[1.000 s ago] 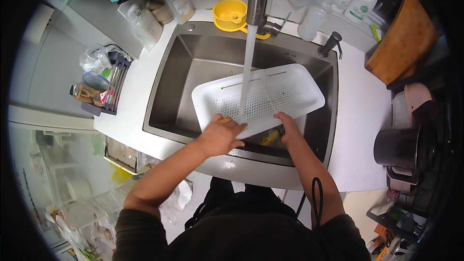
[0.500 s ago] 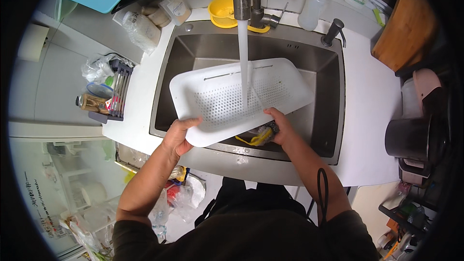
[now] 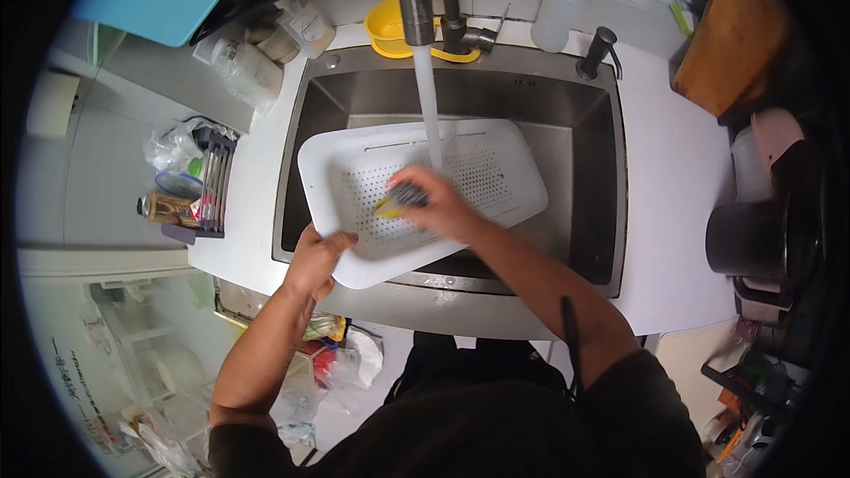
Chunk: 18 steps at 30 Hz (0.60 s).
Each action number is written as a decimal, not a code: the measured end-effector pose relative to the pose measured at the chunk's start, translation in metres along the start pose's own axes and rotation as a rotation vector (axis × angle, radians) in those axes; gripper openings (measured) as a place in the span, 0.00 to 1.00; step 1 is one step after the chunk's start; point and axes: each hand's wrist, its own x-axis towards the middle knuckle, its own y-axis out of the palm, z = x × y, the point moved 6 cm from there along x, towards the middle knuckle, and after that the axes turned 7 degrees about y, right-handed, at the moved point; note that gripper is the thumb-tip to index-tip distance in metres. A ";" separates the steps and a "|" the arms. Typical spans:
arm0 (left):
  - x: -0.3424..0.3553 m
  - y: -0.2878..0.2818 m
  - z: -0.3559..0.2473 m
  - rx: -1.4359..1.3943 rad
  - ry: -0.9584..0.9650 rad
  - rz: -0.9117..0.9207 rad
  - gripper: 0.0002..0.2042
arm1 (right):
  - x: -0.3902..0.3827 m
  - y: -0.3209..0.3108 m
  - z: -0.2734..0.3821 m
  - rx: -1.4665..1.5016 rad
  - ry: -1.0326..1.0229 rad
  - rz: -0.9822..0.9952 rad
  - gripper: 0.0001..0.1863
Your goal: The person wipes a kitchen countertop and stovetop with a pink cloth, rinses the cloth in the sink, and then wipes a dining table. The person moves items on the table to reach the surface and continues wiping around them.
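A white perforated drain basket is held tilted over the steel sink. My left hand grips its near left corner, thumb over the rim and fingers underneath. Inside the basket, my right hand has its fingers closed round a grey and yellow scrubber, against or just above the holed bottom. Motion blurs this hand and the scrubber. A stream of water runs from the faucet into the basket, just beyond my right hand.
Yellow bowls stand behind the sink, beside the faucet base. A black soap dispenser rises at the far right corner. Bottles line the back, and a wooden board leans at right near a dark pot. A rack hangs at left.
My right hand has left the basket's near rim and moved left into the basket with the scrubber. The basket sits slightly further left and nearer, still in my left hand.
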 end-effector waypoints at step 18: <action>-0.042 -0.037 -0.138 0.322 0.196 -0.106 0.14 | -0.076 -0.214 -0.027 -1.181 0.383 -0.714 0.10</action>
